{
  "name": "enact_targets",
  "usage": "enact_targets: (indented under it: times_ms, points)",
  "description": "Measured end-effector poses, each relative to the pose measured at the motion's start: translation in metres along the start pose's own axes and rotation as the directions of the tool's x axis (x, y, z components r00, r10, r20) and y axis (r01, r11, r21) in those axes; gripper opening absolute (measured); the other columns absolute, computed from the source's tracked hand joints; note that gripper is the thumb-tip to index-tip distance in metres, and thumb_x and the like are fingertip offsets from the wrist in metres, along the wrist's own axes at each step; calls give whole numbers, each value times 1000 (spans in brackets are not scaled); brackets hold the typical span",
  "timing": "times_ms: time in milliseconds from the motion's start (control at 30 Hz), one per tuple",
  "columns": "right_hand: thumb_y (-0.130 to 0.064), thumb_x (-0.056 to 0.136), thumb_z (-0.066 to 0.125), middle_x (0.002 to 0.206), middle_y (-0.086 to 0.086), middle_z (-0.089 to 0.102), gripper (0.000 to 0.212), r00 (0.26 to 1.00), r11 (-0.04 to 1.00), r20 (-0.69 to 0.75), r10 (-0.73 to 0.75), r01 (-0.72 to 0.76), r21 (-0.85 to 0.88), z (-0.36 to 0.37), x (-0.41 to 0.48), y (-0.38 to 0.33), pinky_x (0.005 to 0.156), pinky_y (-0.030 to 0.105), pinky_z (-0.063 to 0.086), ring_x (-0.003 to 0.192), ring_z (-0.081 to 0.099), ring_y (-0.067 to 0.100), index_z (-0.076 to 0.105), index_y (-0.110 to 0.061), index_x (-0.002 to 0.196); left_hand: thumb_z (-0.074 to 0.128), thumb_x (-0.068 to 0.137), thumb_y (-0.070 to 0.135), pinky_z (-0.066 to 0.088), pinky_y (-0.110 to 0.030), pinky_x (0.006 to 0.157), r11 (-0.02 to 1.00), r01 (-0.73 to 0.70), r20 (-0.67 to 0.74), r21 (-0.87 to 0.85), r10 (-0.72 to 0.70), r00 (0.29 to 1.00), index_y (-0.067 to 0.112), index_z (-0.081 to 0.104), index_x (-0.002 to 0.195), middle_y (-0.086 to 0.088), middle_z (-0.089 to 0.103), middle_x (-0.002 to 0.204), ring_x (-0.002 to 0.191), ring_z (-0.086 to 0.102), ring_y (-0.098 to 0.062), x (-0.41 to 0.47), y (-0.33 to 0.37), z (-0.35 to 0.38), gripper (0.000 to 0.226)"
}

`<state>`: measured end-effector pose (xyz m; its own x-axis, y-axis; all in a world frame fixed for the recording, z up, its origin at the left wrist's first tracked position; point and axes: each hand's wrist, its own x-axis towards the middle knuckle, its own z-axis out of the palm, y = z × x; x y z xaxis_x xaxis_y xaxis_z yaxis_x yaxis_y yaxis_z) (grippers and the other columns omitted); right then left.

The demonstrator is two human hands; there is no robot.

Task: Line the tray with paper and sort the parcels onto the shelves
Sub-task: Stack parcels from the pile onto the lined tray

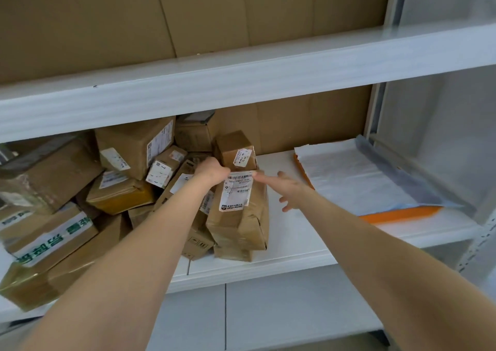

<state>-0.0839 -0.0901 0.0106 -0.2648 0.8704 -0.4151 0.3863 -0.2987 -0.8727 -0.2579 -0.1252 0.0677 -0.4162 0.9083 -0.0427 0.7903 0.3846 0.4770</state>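
Clasping the top corner of the paper-wrapped parcel (pixel 239 211) with the left grip (pixel 212 169), touching its label with one straight finger of the spread, empty right grip (pixel 284 189). Rests tilted against the heap of cartons (pixel 128 149) on the shelf (pixel 281 246), left of the paper-lined tray (pixel 402 214). Looks light, soft and creased, so best taken by both long sides, not the folds.

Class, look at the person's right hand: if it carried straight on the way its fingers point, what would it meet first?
The labelled parcel, most likely. The right hand points up and left at it, and its forefinger seems to touch the parcel's top edge, though depth is unclear.
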Motion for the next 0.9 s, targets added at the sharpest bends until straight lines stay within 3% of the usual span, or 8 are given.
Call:
enact_targets:
  times_ms: [233,400,500,567,700,800,900]
  points:
    - [-83,41,72,160,11,17,130,987,988,88,134,-140,59,16,-18,2,93,66,42,133,34,53,21,-34,150,62,89,24,47,-35,86,989,23,173,-145,3,985,2,52,122,-14,59,121,108,57,-28,3,-19,10,41]
    - [-77,32,77,160,13,15,139,978,975,105,179,-190,114,25,-28,3,95,69,39,136,29,53,18,-35,151,62,89,22,49,-35,83,981,10,194,-194,29,981,12,49,97,-11,62,115,100,58,-25,1,-22,11,18]
    - [-77,48,75,159,14,17,126,978,972,79,193,-202,118,26,-29,4,97,68,39,136,30,52,19,-32,151,61,90,22,51,-38,90,981,1,197,-192,38,980,11,50,95,-12,63,116,105,60,-26,-2,-24,10,16]
    - [-74,59,72,158,15,18,117,975,969,86,206,-215,121,28,-29,6,99,67,38,136,30,51,18,-31,152,61,90,23,52,-40,90,982,9,201,-186,29,979,7,55,107,-13,63,117,106,60,-28,-4,-27,9,24]
    - [-68,67,72,153,16,28,104,969,966,111,220,-233,115,35,-31,7,101,63,39,135,36,44,23,-26,149,62,90,22,55,-37,73,978,41,231,-205,7,973,7,55,110,-12,64,113,100,63,-27,-7,-28,7,26]
    - [-58,71,76,128,12,50,84,975,963,84,206,-217,161,34,-32,11,100,55,44,119,50,35,40,-22,138,64,88,21,54,-34,66,965,34,243,-260,31,970,6,57,108,-11,66,110,91,64,-24,-8,-21,6,25]
    - [-51,71,78,110,8,56,65,982,942,26,188,-188,277,23,-37,11,88,48,51,101,56,29,49,-22,122,67,86,27,55,-34,75,937,-12,224,-350,96,970,6,63,113,-8,68,108,94,64,-21,-6,-10,2,34]
